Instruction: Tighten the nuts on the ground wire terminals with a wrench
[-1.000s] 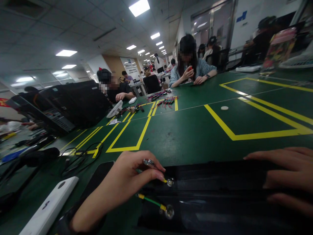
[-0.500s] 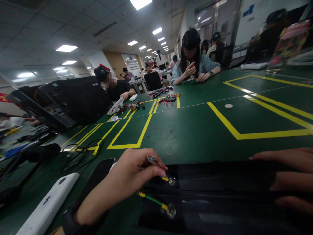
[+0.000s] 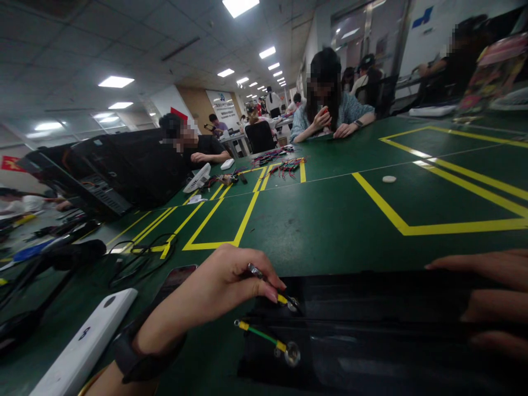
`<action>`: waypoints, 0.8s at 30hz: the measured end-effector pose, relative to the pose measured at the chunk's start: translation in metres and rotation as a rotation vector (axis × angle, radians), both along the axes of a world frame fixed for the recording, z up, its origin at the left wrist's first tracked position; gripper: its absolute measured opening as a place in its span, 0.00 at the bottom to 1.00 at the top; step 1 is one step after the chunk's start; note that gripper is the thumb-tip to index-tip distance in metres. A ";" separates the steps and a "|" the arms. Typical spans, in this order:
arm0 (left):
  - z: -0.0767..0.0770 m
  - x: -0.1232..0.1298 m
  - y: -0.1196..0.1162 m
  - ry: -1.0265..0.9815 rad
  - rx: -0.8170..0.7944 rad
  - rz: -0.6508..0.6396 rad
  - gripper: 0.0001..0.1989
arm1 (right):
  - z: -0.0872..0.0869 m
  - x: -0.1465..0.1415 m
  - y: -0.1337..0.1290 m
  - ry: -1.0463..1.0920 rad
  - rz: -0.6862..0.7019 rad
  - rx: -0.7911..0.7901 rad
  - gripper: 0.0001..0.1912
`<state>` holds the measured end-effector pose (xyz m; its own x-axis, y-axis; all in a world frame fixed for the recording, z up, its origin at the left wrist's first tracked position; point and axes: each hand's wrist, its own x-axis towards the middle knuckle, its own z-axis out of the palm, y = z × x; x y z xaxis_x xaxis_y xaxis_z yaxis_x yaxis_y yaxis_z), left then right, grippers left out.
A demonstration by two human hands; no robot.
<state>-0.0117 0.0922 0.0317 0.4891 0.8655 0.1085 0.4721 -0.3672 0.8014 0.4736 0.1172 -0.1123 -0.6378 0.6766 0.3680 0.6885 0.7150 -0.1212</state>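
My left hand (image 3: 218, 291) pinches a short wire lead (image 3: 268, 283) between thumb and fingertips. The lead has a bare metal crimp at one end and a yellow sleeve near a round terminal at the black panel (image 3: 363, 330). Just below it, a green wire lead with yellow sleeves (image 3: 258, 334) lies on the panel, ending in a metal ring terminal on a stud (image 3: 292, 353). My right hand (image 3: 487, 302) rests on the panel's right side, fingers slightly apart, holding nothing. A black watch strap (image 3: 142, 352) circles my left wrist.
A phone (image 3: 177, 278) lies under my left forearm, beside a white plastic bar (image 3: 84, 344) and a coiled black cable (image 3: 142, 261). Bundles of coloured wires (image 3: 284, 166) lie on the green, yellow-taped table (image 3: 313, 220). Co-workers sit beyond them, next to black equipment (image 3: 124, 170).
The view has tilted slightly and drifted. The lead in my left hand now angles more steeply towards its terminal. My right hand stays on the panel.
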 end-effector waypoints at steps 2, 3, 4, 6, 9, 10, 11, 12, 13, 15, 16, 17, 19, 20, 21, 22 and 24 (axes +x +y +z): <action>0.001 0.000 -0.002 -0.011 0.007 0.040 0.06 | -0.012 0.002 0.001 0.075 -0.070 0.023 0.39; 0.002 0.000 -0.005 -0.017 0.015 0.066 0.07 | -0.017 0.003 0.002 0.101 -0.104 0.032 0.40; 0.004 0.001 -0.007 -0.028 0.025 0.102 0.07 | -0.022 0.004 0.003 0.110 -0.128 0.039 0.40; 0.007 0.005 -0.015 -0.070 0.057 0.209 0.08 | -0.028 0.003 0.005 0.110 -0.143 0.047 0.38; 0.007 0.014 -0.028 -0.127 0.168 0.434 0.06 | -0.032 0.001 0.007 0.111 -0.151 0.052 0.37; 0.005 0.018 -0.033 -0.094 0.210 0.488 0.05 | -0.034 0.000 0.007 0.112 -0.154 0.052 0.37; 0.002 0.022 -0.037 -0.070 0.267 0.521 0.05 | -0.035 -0.001 0.007 0.113 -0.157 0.052 0.37; -0.002 0.025 -0.040 -0.041 0.320 0.558 0.04 | -0.036 -0.001 0.007 0.113 -0.159 0.051 0.37; -0.006 0.028 -0.043 0.000 0.358 0.573 0.05 | -0.037 -0.002 0.007 0.114 -0.161 0.051 0.37; -0.013 0.033 -0.048 0.066 0.424 0.587 0.05 | -0.039 -0.001 0.007 0.114 -0.164 0.053 0.37; -0.016 0.035 -0.050 0.098 0.444 0.579 0.05 | -0.040 -0.001 0.007 0.114 -0.166 0.054 0.37; -0.019 0.036 -0.052 0.121 0.456 0.582 0.05 | -0.040 -0.001 0.007 0.113 -0.166 0.055 0.37; -0.022 0.037 -0.054 0.158 0.463 0.592 0.05 | -0.040 0.000 0.007 0.110 -0.167 0.056 0.37; -0.024 0.038 -0.055 0.169 0.460 0.600 0.05 | -0.040 0.001 0.007 0.109 -0.167 0.057 0.37; -0.025 0.037 -0.056 0.178 0.456 0.603 0.05 | -0.040 0.001 0.007 0.108 -0.167 0.057 0.37; -0.025 0.037 -0.056 0.183 0.451 0.601 0.05 | -0.039 0.001 0.007 0.106 -0.167 0.058 0.37; -0.026 0.036 -0.056 0.182 0.449 0.578 0.06 | -0.039 0.001 0.008 0.103 -0.166 0.058 0.37</action>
